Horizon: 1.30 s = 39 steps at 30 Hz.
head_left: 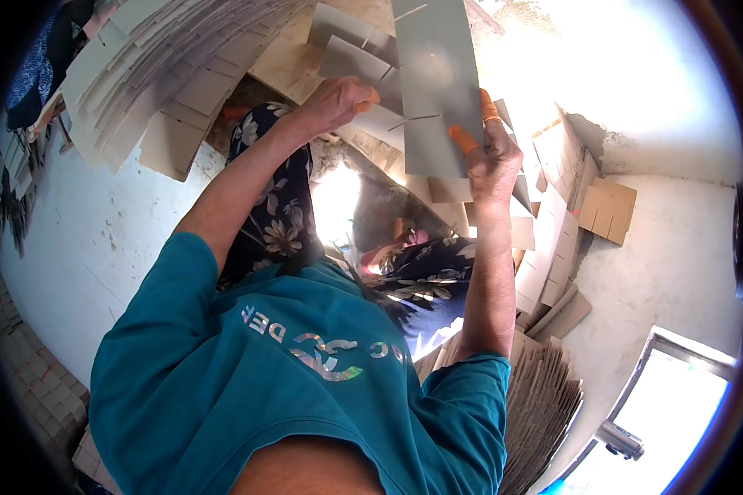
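Two hands up, one grey slotted card sheet [434,91] between them, held out in front of you above your lap. Your right hand [494,161] is clamped on its right edge, orange fingertip covers [462,140] pressed to the face. Your left hand [334,103] is curled closed at the left edge, where a second grey sheet [351,59] overlaps; I cannot tell which one it pinches. More cut sheets litter the floor beneath. One fanned stack of card [153,78] upper left, another ribbed stack [545,404] lower right, folded brown pieces [607,208] by the wall.
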Each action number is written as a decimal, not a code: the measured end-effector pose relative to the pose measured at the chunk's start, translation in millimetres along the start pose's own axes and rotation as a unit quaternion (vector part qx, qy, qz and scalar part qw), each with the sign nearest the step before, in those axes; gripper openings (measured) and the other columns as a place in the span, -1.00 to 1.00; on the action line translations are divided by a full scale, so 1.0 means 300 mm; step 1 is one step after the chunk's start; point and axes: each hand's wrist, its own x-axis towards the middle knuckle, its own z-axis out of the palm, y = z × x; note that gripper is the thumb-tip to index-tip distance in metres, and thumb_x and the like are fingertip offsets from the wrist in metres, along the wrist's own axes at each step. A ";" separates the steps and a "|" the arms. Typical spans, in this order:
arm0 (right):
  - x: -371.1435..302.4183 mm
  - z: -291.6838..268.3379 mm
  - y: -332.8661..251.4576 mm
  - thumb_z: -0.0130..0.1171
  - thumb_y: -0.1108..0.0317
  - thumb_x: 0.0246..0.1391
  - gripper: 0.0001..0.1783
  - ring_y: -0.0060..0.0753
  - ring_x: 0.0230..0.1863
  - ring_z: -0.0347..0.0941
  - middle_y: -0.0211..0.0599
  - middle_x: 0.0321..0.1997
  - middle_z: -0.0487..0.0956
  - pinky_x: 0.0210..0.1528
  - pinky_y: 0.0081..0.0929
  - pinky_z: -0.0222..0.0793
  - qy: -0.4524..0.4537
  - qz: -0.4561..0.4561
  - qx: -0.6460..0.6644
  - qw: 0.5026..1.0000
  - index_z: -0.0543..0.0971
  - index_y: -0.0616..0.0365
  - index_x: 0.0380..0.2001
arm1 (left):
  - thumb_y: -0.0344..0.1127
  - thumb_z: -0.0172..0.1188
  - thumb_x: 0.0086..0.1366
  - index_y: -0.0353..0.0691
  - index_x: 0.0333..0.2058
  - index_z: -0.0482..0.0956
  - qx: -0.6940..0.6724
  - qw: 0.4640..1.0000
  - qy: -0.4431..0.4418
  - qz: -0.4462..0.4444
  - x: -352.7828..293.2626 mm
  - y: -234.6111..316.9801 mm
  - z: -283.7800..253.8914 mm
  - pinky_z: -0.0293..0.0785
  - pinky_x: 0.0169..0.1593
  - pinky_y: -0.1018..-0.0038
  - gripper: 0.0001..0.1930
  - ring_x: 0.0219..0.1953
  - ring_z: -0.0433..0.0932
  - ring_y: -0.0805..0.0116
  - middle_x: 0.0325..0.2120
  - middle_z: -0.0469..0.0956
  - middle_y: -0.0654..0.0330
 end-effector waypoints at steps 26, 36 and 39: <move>0.056 0.022 0.031 0.21 0.65 -0.09 -0.46 -0.58 -0.11 0.50 -0.17 0.06 0.49 -0.08 -0.59 0.43 -0.058 0.126 0.312 0.940 0.43 0.25 0.05 | -0.46 0.15 0.02 -0.32 -0.40 0.58 -0.110 0.994 0.003 -0.004 0.010 0.029 -0.020 0.45 -0.25 0.29 -0.87 -0.35 0.55 0.05 -0.46 0.57 0.00; 0.065 0.048 0.048 0.19 0.67 -0.10 -0.49 -0.60 -0.12 0.51 -0.12 0.04 0.50 -0.18 -0.62 0.43 -0.109 -0.026 0.024 0.993 0.45 0.29 0.01 | -0.49 0.16 0.00 -0.29 -0.37 0.60 -0.123 0.992 -0.006 -0.010 0.008 0.021 -0.021 0.45 -0.26 0.28 -0.83 -0.36 0.55 0.05 -0.47 0.56 -0.01; 0.075 0.087 0.091 0.14 0.71 -0.08 -0.45 -0.73 -0.17 0.39 -0.20 -0.10 0.58 -0.13 -0.73 0.32 -0.144 -0.073 0.005 0.987 0.39 0.35 0.07 | -0.50 0.16 -0.01 -0.27 -0.37 0.60 -0.122 0.993 -0.006 -0.006 0.015 0.026 -0.018 0.45 -0.26 0.28 -0.83 -0.36 0.55 0.05 -0.47 0.57 -0.01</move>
